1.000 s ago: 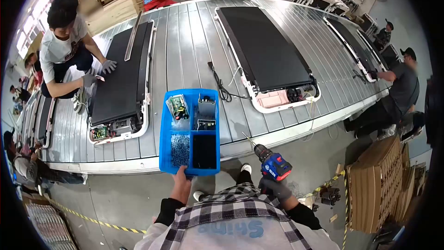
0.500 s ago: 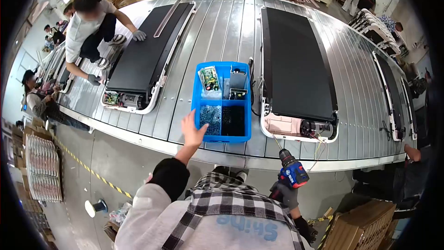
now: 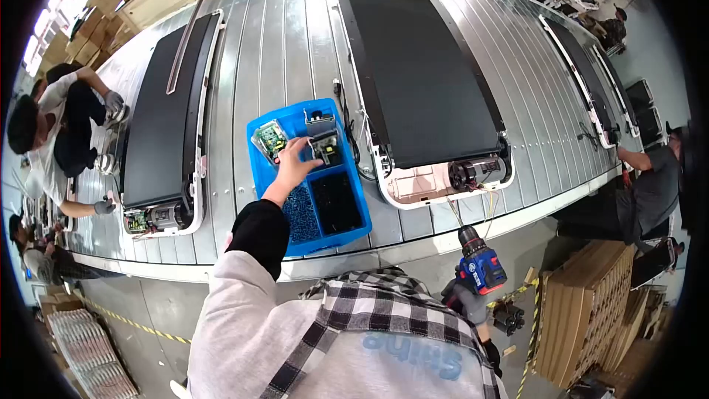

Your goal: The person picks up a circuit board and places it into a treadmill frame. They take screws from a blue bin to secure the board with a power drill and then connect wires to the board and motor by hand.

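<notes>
My left hand (image 3: 294,166) is inside the blue divided bin (image 3: 258,170), thumb and fingers at the left edge of a black circuit module (image 3: 327,149) and closed on it. Left of the hand, a green circuit board (image 3: 272,139) leans in the same rear part of the bin. The front compartments hold small bluish screws (image 3: 301,214) and black small parts (image 3: 340,203). In my gloved right hand (image 3: 470,301) is a blue and black cordless drill (image 3: 481,267), its bit pointing toward the table edge. Ahead of the drill lies a treadmill deck (image 3: 421,74) with its motor (image 3: 476,171) exposed.
Another treadmill deck (image 3: 166,111) lies at left, beside a crouching co-worker (image 3: 66,125). A second co-worker (image 3: 650,177) stands at right. A black cable (image 3: 347,125) runs between bin and deck. Stacked cartons (image 3: 583,310) stand on the floor at right.
My left hand has moved from the bin's front left edge into its rear part, onto the circuit module. My view has turned right. The drill stays in my right hand.
</notes>
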`<control>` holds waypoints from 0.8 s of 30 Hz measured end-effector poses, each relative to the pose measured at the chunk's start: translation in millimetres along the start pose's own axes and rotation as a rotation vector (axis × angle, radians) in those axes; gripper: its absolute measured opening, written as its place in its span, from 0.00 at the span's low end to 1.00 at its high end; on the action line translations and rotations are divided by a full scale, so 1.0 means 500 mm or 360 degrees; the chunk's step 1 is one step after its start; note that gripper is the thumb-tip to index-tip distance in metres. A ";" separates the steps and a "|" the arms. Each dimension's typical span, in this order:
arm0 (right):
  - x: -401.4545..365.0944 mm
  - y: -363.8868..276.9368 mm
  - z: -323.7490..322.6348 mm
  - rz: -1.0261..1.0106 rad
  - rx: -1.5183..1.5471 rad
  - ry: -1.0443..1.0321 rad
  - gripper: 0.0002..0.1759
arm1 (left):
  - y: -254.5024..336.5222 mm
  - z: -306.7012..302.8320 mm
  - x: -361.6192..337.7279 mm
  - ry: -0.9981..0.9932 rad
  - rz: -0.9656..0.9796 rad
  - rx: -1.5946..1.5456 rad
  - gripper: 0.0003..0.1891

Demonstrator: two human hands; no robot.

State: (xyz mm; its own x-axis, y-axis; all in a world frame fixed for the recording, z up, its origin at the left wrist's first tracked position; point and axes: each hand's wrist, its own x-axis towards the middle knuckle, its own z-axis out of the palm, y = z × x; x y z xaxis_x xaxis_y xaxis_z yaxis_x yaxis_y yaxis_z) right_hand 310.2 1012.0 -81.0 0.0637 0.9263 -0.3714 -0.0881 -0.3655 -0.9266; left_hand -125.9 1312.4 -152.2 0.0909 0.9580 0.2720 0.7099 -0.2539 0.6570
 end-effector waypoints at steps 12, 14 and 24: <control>0.197 -0.075 -0.169 -0.0052 0.0111 -0.0317 0.22 | 0.295 0.103 0.038 -0.0109 -0.1328 -0.2239 0.19; 0.218 -0.123 -0.193 -0.0023 0.0240 -0.0346 0.21 | 0.381 0.186 0.038 -0.0304 -0.1073 -0.1550 0.16; 0.298 -0.109 -0.332 0.0065 0.0268 -0.0370 0.24 | 0.369 0.473 0.039 -0.1018 -0.0045 0.0773 0.16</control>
State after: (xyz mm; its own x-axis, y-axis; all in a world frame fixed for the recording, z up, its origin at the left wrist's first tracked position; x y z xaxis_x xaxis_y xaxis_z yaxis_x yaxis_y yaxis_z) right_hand 489.5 1154.6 -95.3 -0.1714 0.9143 -0.3670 -0.2507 -0.4007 -0.8812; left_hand 172.2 1315.6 -192.2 0.3463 0.8913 -0.2926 0.9291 -0.2828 0.2384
